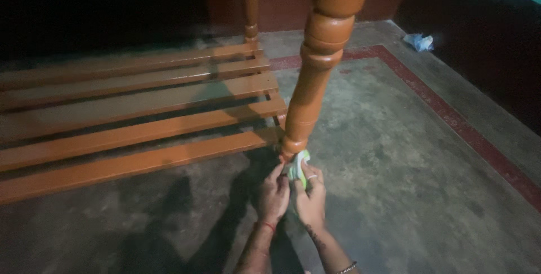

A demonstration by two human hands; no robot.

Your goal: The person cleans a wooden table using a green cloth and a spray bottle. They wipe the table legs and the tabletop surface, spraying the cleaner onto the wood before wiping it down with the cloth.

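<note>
A turned, glossy orange-brown wooden post (315,77) rises from the floor toward the camera. At its foot my left hand (273,195) and my right hand (310,197) are pressed together around a small white and green thing (298,168), perhaps a cloth or pad, held against the base of the post. The fingers of both hands curl on it. A red thread circles my left wrist, and a bracelet shows on my right forearm.
Several orange-brown wooden slats (135,110) of a bed frame lie low to the left. The grey concrete floor has a red border stripe (451,116). A crumpled pale blue bag (419,41) lies by the dark far wall. A thinner post (251,3) stands behind.
</note>
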